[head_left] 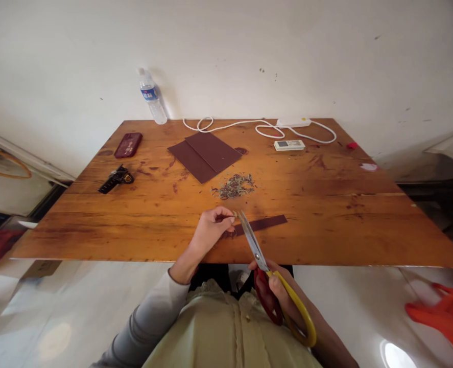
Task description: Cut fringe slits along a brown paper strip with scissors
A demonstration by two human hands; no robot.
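Observation:
In my right hand [283, 289] is a pair of scissors [255, 245] with one red and one yellow handle; the blades point up and away from me. Close to their tips, my left hand [214, 227] pinches a tiny pale scrap [234, 214] between thumb and fingers; its kind is too small to make out. Under the blades and partly behind the left hand lies a narrow dark maroon strip [266, 223]. Just beyond the hands is a loose pile of shredded clippings [236, 186]. Two flat maroon sheets [207, 156] overlap farther back.
On the wooden table [326, 225] stand a water bottle [149, 97] at the back left, a dark red phone case [128, 145] and a black strap-like item [116, 179]. A white power strip [293, 122] with its cord and a white remote [289, 145] lie along the back.

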